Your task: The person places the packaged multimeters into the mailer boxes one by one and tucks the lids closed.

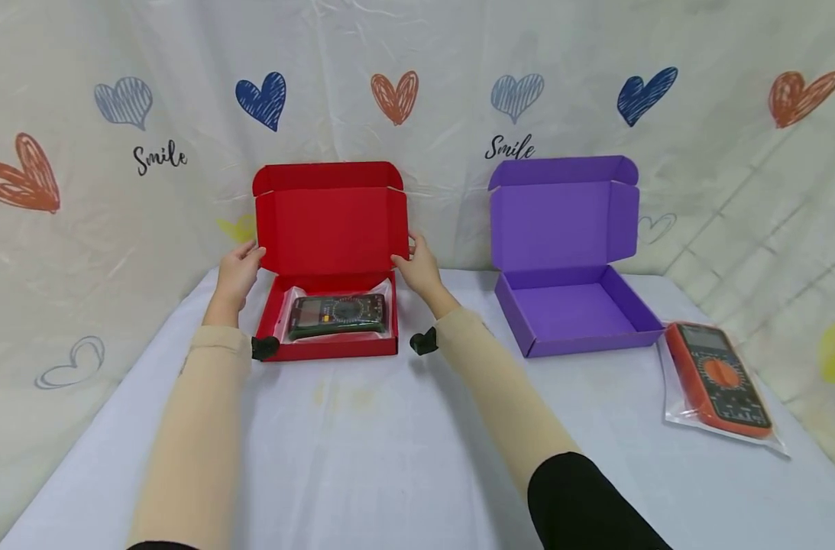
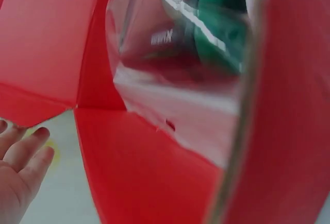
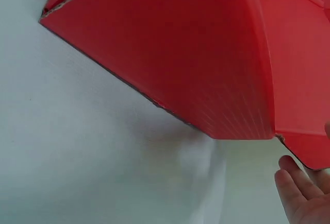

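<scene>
A red cardboard box [image 1: 331, 229] stands with its lid raised against the backdrop. Inside it lies a dark green multimeter [image 1: 338, 313] in a clear plastic bag [image 2: 180, 95]. My left hand [image 1: 234, 276] holds the lid's left side flap near its lower corner; in the left wrist view the fingers [image 2: 38, 154] lie behind the flap and the thumb is out of sight. At the opposite flap, my right hand [image 1: 422, 269] pinches the edge, thumb in front and fingers [image 3: 291, 180] behind.
An open purple box [image 1: 548, 229] with nothing inside stands to the right. Beside it, near the table's right edge, lies an orange multimeter [image 1: 723, 374] in a clear bag. White cloth [image 1: 362, 458] covers the table, and a heart-patterned backdrop [image 1: 451, 191] hangs behind.
</scene>
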The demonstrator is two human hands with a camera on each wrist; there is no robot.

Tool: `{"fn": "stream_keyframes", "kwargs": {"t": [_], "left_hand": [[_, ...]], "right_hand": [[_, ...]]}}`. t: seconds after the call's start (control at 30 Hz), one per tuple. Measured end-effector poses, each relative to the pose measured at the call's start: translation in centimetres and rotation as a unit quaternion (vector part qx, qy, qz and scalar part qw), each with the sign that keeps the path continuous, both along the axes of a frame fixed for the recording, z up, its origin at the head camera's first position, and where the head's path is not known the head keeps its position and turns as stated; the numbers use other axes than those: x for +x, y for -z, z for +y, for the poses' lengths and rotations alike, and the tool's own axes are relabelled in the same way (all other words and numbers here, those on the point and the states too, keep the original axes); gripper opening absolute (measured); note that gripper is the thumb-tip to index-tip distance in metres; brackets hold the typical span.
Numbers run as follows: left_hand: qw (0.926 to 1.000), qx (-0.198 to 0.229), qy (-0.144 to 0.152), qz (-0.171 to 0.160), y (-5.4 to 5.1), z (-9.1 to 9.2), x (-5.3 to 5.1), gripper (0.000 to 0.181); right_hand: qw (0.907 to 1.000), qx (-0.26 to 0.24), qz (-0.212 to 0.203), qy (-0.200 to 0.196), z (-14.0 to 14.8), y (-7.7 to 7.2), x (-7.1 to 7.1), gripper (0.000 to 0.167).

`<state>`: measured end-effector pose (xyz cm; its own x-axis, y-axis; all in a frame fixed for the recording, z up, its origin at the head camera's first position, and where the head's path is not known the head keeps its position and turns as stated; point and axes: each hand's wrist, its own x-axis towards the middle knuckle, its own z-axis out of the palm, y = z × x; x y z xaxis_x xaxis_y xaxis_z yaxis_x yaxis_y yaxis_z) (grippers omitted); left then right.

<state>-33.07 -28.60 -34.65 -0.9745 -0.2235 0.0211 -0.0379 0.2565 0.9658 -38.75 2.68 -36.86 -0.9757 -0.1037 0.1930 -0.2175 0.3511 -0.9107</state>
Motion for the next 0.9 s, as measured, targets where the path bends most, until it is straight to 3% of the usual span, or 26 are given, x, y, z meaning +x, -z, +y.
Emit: {"fn": "stream_keyframes", "kwargs": {"t": [0.37,0.5,0.9], "left_hand": [[0.9999,0.014,-0.002,0.005,0.3,0.7,-0.3,0.06],[0.9998,0.017,-0.005,0.005,0.1,0.4,-0.1,0.061],[0.999,0.015,0.042,-0.001,0.3,-0.7,1.0,0.062]], "right_hand": [[0.9988,0.041,0.018,0.018,1.1,-1.3,-1.1,0.048],[0.9988,0.044,0.019,0.0,1.0,-1.3,-1.1,0.044],[0.9978,0.058,0.031,-0.003,1.6,-0.6,-0.2,0.034]]}}
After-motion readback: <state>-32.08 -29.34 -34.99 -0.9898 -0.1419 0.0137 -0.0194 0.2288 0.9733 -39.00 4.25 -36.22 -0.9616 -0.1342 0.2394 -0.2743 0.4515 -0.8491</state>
